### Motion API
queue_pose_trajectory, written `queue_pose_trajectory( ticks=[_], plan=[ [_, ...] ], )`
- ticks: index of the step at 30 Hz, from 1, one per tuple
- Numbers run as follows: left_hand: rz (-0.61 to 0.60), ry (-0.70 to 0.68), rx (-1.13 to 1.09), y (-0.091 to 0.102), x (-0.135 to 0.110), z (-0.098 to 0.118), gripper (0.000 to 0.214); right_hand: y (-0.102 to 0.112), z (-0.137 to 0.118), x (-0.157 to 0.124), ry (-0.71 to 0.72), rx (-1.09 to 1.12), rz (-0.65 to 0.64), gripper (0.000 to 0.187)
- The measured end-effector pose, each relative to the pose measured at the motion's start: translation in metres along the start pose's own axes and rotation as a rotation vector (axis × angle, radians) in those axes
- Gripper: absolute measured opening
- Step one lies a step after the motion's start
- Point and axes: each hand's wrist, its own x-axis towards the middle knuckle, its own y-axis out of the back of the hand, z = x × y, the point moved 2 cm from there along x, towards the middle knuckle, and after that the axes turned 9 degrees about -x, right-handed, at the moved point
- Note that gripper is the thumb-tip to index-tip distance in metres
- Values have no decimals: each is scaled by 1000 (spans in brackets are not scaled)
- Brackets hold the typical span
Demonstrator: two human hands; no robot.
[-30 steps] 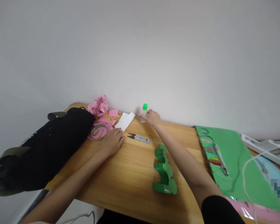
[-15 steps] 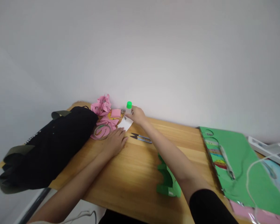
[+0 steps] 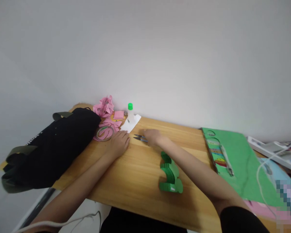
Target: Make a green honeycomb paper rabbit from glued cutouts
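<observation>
My left hand lies palm down on the wooden table, fingers stretched out beside a tape roll and near a white paper sheet. My right hand is closed over the handles of the thread snips; their dark blades point left toward my left hand. On the white paper stands a clear bottle with a green cap, upright and untouched. A green wavy-edged stack of cut pieces stands on the table below my right forearm.
A black bag covers the table's left side. Pink paper scraps and a pink pad sit by the wall. On the right are a green sheet with a white pen, a power strip and a white cable.
My right hand has let go of the green-capped bottle, leaving it standing on the paper, and has moved down and right onto the thread snips. My left hand stays in place. The view shifts slightly.
</observation>
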Motion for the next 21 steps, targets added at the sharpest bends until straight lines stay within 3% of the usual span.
queue_pose_trajectory(
  ticks=[3, 11, 15, 21],
  plan=[
    [-12, -37, 30, 11, -7, 10, 30, -1, -6, -10, 26, -12, -32, 40],
    [-1, -28, 50, 39, -61, 25, 29, 8, 8, 6, 92, 44, -65, 13],
    [16, -2, 33, 41, -72, 31, 28, 13, -2, 32, 123, 78, -34, 22],
    [7, 6, 18, 42, -76, 38, 29, 11, -15, 53, 27, 61, 13, 28]
  ],
)
